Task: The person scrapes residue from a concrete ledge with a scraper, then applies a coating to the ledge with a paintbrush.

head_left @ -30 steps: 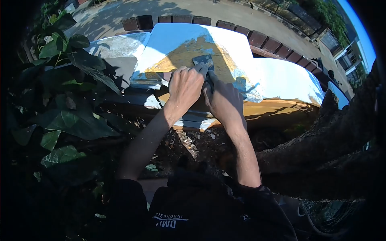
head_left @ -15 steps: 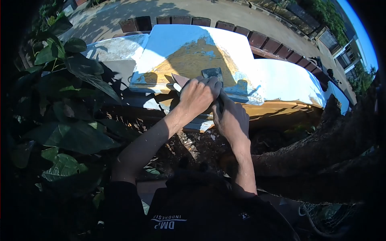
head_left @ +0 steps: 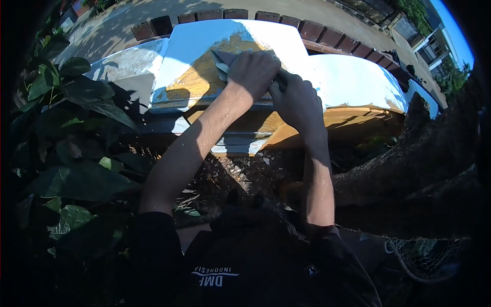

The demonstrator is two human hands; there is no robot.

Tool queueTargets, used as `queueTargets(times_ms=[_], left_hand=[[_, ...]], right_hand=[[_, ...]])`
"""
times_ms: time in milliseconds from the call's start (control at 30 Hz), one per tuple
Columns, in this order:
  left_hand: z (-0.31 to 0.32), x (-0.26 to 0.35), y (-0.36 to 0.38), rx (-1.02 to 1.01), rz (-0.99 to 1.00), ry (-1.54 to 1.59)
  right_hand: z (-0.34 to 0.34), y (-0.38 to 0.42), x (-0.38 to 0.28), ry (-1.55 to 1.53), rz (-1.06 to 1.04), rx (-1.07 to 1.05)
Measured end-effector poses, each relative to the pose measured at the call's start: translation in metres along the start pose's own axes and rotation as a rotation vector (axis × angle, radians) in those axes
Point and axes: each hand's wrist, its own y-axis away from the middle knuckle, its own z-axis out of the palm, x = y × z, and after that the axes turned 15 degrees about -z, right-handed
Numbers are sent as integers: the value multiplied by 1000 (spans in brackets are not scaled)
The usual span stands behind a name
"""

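Note:
A white-painted panel [head_left: 184, 46] lies in front of me, with a yellow-brown patch [head_left: 192, 79] where the paint is gone. On that patch, my left hand [head_left: 253, 71] is closed, and a folded piece of sandpaper [head_left: 223, 61] sticks out on its left side. Right beside it, my right hand [head_left: 298, 102] grips the dark handle of a scraper [head_left: 281, 82]. Both hands touch at the tool. The scraper's blade is hidden behind my left hand.
Large leaves [head_left: 76, 179] crowd the left side. A thick tree trunk [head_left: 399, 169] stands at the right, with netting [head_left: 427, 253] below it. Brown fence slats [head_left: 327, 36] run behind the panel, and a paved road [head_left: 117, 25] lies beyond.
Both hands have pushed forward and up across the bare patch, away from my body. The scraper blade showed before and is now covered. My view has shifted slightly.

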Motion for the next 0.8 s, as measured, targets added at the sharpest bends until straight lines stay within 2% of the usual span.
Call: queueTargets(times_ms=[67,133,167,267,333,367,400,467,567,600,633,667,700,733,800], left_hand=[[-1,0,-9,27,-13,-4],[-8,13,13,-179,10,-51],[22,17,40,-5,76,13],[45,28,70,65,86,21],[39,12,43,242,58,207],[11,7,18,11,0,105],[11,4,5,-18,-30,26],[10,3,4,-8,-26,67],[28,24,70,38,-43,8],[26,22,79,179,-13,84],[29,17,79,183,-30,112],[32,12,79,169,-56,149],[26,4,62,110,-92,151],[35,-8,43,15,-123,138],[-15,-6,14,-333,-268,58]], right_hand=[[-7,-11,7,52,-21,-13],[5,26,5,69,-40,22],[7,53,-1,65,-17,-1],[29,87,-1,107,16,-3],[12,50,-5,52,30,36],[13,25,6,25,-32,74],[6,5,4,60,6,20],[5,9,4,64,-59,56],[24,77,-2,156,-116,-16],[32,84,-13,158,-180,115],[35,80,-13,158,-140,81],[35,75,-12,156,-91,27],[24,53,-13,80,-147,85],[19,26,-9,74,-156,57],[8,-1,-12,141,-145,-7]])
